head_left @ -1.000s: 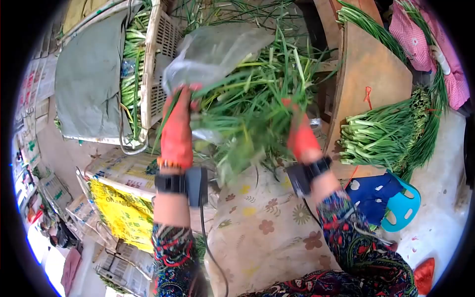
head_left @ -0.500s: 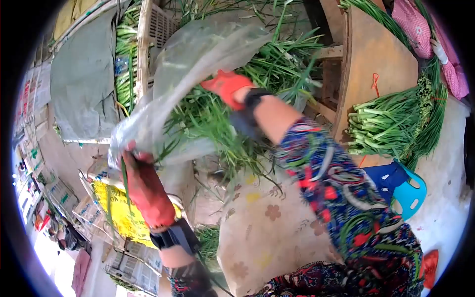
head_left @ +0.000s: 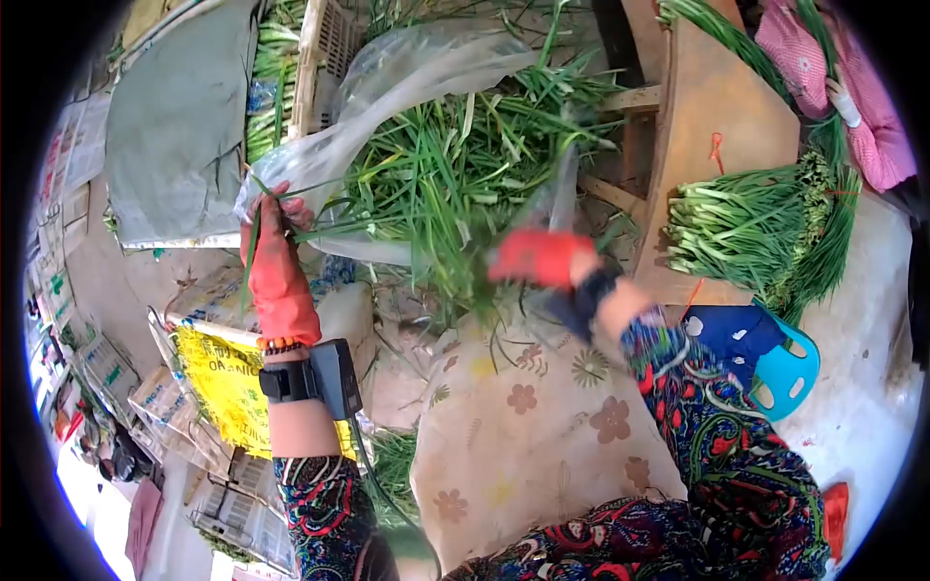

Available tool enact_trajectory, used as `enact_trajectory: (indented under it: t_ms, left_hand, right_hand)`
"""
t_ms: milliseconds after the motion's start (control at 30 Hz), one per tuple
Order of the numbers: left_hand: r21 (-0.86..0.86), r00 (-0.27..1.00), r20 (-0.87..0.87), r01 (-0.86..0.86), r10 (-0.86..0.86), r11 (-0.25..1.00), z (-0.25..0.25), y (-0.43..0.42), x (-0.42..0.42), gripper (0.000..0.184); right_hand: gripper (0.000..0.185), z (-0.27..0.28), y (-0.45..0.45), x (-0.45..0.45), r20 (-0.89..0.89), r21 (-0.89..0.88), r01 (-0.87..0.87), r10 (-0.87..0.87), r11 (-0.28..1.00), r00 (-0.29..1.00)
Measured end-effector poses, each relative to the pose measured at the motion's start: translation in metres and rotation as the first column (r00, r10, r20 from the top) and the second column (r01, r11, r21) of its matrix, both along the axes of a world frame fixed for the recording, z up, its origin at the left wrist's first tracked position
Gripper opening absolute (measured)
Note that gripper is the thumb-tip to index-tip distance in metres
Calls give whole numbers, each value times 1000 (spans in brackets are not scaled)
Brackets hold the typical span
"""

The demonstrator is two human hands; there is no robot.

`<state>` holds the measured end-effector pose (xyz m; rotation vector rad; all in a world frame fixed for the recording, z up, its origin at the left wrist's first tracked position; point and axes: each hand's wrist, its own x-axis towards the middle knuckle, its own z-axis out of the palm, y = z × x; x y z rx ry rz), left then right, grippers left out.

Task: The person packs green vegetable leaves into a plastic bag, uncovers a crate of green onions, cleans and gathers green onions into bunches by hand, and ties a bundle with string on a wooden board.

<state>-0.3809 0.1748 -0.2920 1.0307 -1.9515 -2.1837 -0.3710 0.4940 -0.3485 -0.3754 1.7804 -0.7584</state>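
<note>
My left hand (head_left: 279, 261), in a red glove, pinches the edge of a clear plastic bag (head_left: 334, 155) and a few green blades at the left. Loose green leaves (head_left: 465, 165) fill the bag's wide mouth and spill over its near edge. Beside that near edge is my right hand (head_left: 542, 259), also red-gloved and smeared by motion; its fingers and anything in them cannot be made out. A flowered cloth (head_left: 523, 436) covers my lap below.
A bundle of green stalks (head_left: 736, 223) rests on a wooden board (head_left: 727, 107) at the right, near a blue stool (head_left: 785, 373). Crates (head_left: 315, 77) stand at the upper left. Another person's gloved hand (head_left: 845, 102) holds greens at the upper right.
My left hand went down and left with the bag edge, then rose again. My right hand crossed over the leaves and moved back right and down. The bag mouth is spread wider.
</note>
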Motion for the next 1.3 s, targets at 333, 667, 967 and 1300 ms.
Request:
enact_trajectory:
  t_ms: [333,667,967,1300]
  left_hand:
    - [-41,942,-301,141,-147,989,92,3,-150,25]
    - [-226,938,18,342,-347,912,38,1,-104,33]
    - [-72,988,1,152,-153,986,54,31,6,36]
    - [-15,660,738,225,-141,974,129,55,371,43]
  right_hand:
    - [30,285,21,-24,-573,-155,-160,44,975,818]
    - [19,149,-31,70,-291,-80,-68,42,995,956]
    - [34,159,-31,37,-546,175,-305,351,936,761]
    - [43,259,-27,-100,-688,10,72,-46,997,724]
